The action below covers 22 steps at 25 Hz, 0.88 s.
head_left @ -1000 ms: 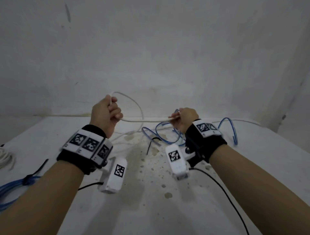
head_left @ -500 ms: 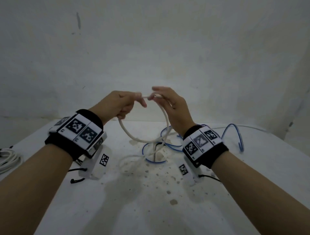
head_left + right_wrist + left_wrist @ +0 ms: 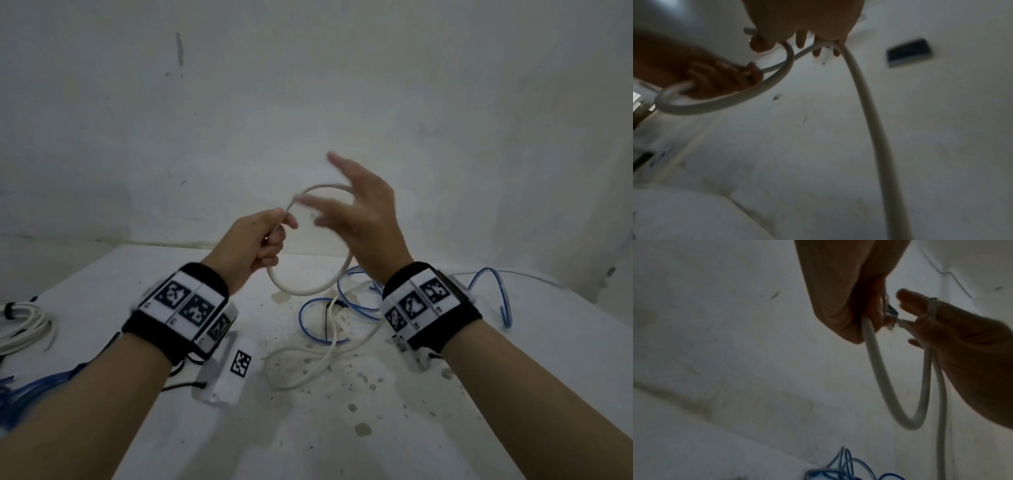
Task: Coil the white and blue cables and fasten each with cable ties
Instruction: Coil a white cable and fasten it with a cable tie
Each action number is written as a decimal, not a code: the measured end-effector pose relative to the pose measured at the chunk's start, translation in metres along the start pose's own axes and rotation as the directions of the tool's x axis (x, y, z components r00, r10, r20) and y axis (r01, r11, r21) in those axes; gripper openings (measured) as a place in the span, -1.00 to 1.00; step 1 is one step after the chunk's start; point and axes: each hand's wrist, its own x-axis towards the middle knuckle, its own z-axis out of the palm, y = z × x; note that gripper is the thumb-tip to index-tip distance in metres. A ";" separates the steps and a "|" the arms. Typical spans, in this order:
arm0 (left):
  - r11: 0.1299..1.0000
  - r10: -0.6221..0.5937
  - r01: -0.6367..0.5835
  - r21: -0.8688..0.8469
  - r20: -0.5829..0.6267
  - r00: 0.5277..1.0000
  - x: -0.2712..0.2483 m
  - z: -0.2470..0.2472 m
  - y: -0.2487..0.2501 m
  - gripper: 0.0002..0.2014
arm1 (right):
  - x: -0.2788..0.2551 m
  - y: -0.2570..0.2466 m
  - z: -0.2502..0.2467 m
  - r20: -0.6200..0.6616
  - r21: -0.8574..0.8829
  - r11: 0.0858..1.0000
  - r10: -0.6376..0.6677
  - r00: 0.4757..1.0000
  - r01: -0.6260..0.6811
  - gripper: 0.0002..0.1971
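Note:
My left hand (image 3: 270,236) grips the white cable (image 3: 301,291) where a round loop closes, held up above the table. The loop rises over to my right hand (image 3: 356,212), whose blurred fingers are spread straight, and the cable runs across them. In the left wrist view the white cable (image 3: 879,378) hangs in a U from my left hand (image 3: 859,296) to the right hand (image 3: 962,345). In the right wrist view the white cable (image 3: 865,100) drops from my right hand (image 3: 803,19). The loose blue cable (image 3: 322,308) lies on the table below.
The rest of the white cable trails in slack curves on the stained white table (image 3: 342,428). A tied white coil (image 3: 24,325) and a blue bundle (image 3: 34,387) lie at the left edge. A black tie (image 3: 325,318) lies among the blue loops. A wall stands close behind.
The hands met at the top of the loop half a second ago. My right hand has since opened its fingers and lifted up and right, and the loop has widened.

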 end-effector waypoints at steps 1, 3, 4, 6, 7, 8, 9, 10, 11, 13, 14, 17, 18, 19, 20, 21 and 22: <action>0.994 0.009 -0.014 0.105 0.044 0.999 0.003 0.001 0.007 -0.68 | 0.002 -0.001 -0.001 0.103 -0.090 0.982 -0.158 0.982 0.167 -0.67; 0.983 -0.016 -0.004 0.182 0.111 0.994 0.005 0.001 0.013 -0.67 | 0.005 0.002 -0.005 0.216 -0.082 0.968 -0.215 0.952 0.237 -0.64; 0.988 -0.027 0.007 0.153 0.132 0.991 0.004 0.001 0.014 -0.70 | 0.007 0.003 -0.008 0.187 -0.050 0.980 -0.178 0.966 0.190 -0.64; 0.994 -0.021 0.004 0.110 0.152 0.988 0.001 0.003 0.008 -0.75 | 0.006 0.006 -0.014 0.062 0.051 0.998 0.032 0.998 -0.035 -0.63; 0.994 -0.001 -0.015 0.112 0.142 0.990 -0.001 0.005 0.002 -0.76 | 0.007 0.008 -0.017 0.032 0.096 0.983 0.153 0.988 -0.155 -0.62; 0.994 0.026 -0.039 0.103 0.122 0.992 -0.003 0.007 -0.003 -0.74 | 0.007 0.009 -0.018 0.024 0.107 0.969 0.222 0.975 -0.223 -0.61; 0.994 0.051 -0.061 0.095 0.106 0.993 -0.004 0.010 -0.006 -0.72 | 0.005 0.010 -0.018 0.037 0.055 0.975 0.212 0.977 -0.214 -0.62; 0.992 0.062 -0.073 0.106 0.104 0.993 -0.004 0.012 -0.006 -0.71 | 0.002 0.011 -0.015 0.071 -0.039 0.991 0.127 0.989 -0.124 -0.63; 0.988 0.056 -0.072 0.135 0.121 0.991 -0.004 0.014 -0.004 -0.70 | -0.001 0.010 -0.011 0.115 -0.123 0.992 0.006 0.993 0.008 -0.64; 0.971 0.008 -0.050 0.234 0.176 0.984 -0.003 0.018 0.005 -0.68 | -0.003 0.005 -0.008 0.172 -0.180 0.964 -0.163 0.971 0.194 -0.67; 0.959 -0.015 -0.038 0.280 0.188 0.982 -0.004 0.020 0.008 -0.67 | -0.002 0.004 -0.007 0.169 -0.179 0.951 -0.222 0.960 0.251 -0.68; 0.941 -0.026 -0.032 0.336 0.165 0.986 -0.007 0.019 0.005 -0.62 | -0.001 0.000 -0.004 0.197 -0.171 0.911 -0.343 0.919 0.376 -0.72; 0.946 -0.015 -0.035 0.323 0.153 0.988 -0.008 0.018 0.001 -0.63 | -0.003 -0.001 -0.003 0.229 -0.201 0.897 -0.349 0.909 0.395 -0.70; 0.955 -0.007 -0.035 0.296 0.140 0.990 -0.009 0.016 -0.002 -0.64 | -0.005 -0.002 -0.002 0.261 -0.256 0.887 -0.320 0.911 0.385 -0.64; 0.966 -0.006 -0.028 0.256 0.130 0.992 -0.010 0.014 -0.004 -0.65 | -0.007 -0.004 -0.002 0.277 -0.329 0.881 -0.253 0.927 0.339 -0.62; 0.979 -0.016 -0.012 0.204 0.132 0.991 -0.012 0.014 -0.006 -0.65 | -0.010 -0.005 -0.002 0.250 -0.392 0.879 -0.182 0.951 0.271 -0.63; 0.990 -0.041 0.019 0.138 0.159 0.986 -0.014 0.013 -0.007 -0.65 | -0.014 -0.007 -0.002 0.213 -0.404 0.890 -0.134 0.968 0.212 -0.67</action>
